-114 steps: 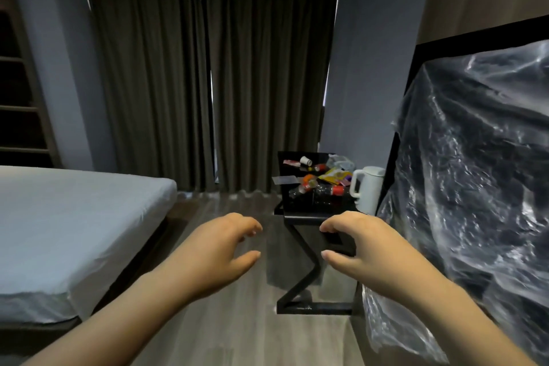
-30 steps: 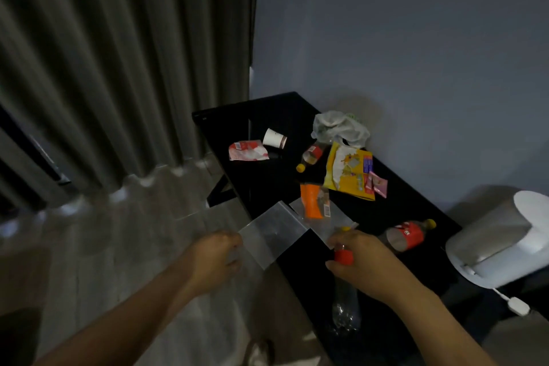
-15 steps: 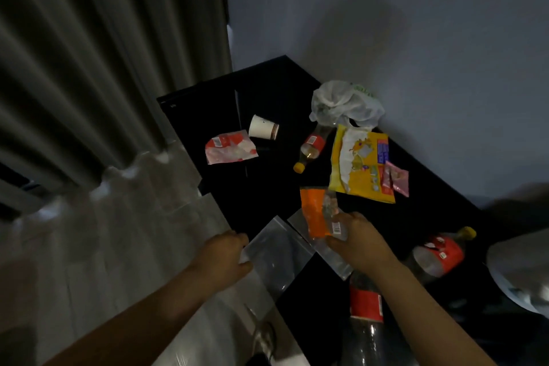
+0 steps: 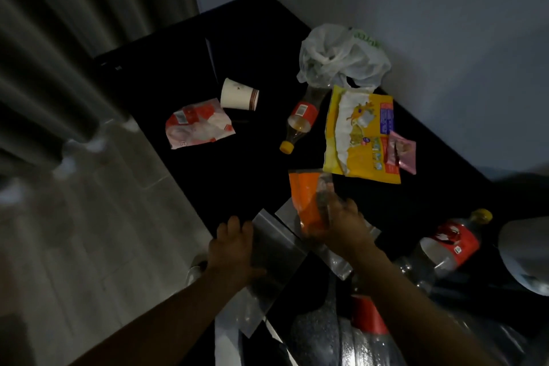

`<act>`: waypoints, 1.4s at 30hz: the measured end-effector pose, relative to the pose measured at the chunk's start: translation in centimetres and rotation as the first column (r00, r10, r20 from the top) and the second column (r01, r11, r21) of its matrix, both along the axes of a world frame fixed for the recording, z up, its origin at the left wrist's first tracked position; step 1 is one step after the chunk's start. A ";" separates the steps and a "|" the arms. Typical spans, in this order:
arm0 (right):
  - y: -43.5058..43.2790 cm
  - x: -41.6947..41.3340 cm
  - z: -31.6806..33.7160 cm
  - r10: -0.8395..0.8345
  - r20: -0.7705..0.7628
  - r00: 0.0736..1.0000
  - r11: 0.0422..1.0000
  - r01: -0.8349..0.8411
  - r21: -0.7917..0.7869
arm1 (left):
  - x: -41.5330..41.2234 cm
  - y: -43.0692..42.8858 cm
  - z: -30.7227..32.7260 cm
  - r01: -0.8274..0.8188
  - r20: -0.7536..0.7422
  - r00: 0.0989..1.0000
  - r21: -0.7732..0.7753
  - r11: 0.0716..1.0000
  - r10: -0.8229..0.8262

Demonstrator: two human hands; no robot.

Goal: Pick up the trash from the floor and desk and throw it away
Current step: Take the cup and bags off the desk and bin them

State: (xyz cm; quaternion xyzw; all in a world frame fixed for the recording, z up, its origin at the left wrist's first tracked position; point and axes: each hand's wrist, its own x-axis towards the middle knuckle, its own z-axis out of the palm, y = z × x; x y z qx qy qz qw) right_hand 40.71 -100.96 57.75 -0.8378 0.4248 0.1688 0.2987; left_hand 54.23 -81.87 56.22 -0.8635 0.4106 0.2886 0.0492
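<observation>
Trash lies scattered on a black desk (image 4: 178,68). My left hand (image 4: 234,249) grips the edge of a clear plastic bag (image 4: 276,264) that overhangs the desk's near edge. My right hand (image 4: 347,226) pinches an orange wrapper (image 4: 306,199) that lies on a second clear bag (image 4: 335,260). Farther back are a paper cup (image 4: 239,94) on its side, a red-and-white wrapper (image 4: 199,125), a small yellow-capped bottle (image 4: 300,119), a yellow snack packet (image 4: 362,134), a pink sachet (image 4: 401,151) and a crumpled white plastic bag (image 4: 341,56).
A large red-labelled bottle (image 4: 445,244) lies at the right, another bottle (image 4: 365,321) under my right forearm. A white kettle (image 4: 525,255) sits at the right edge. Grey curtains (image 4: 74,38) hang left over wood flooring (image 4: 104,246). A wall backs the desk.
I have walked up to the desk. My right hand left the red bottle cap and took hold of the orange wrapper. My left hand keeps its hold on the clear bag.
</observation>
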 end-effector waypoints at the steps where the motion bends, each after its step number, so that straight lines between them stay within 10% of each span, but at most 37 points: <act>1: 0.2 0.1 -0.3 0.013 -0.006 1.000 1.000 -0.013 -0.005 | 0.4 -0.1 -0.1 0.000 0.005 1.000 0.000 1.000 0.000; 18: 3.9 5.8 -3.0 -0.136 -0.079 0.987 0.986 0.128 -0.105 | 16.9 -2.0 -0.5 0.032 0.227 0.974 -0.094 0.995 -0.010; 32: 5.0 8.2 -2.0 -0.252 -0.123 0.960 0.962 0.234 -0.140 | 24.3 -8.1 -0.7 0.261 0.102 0.962 -0.061 0.963 -0.254; 42: 5.0 8.2 -2.6 -0.275 -0.112 0.955 0.955 0.258 -0.145 | 25.6 -12.5 0.6 0.536 0.296 0.830 -0.188 0.823 -0.473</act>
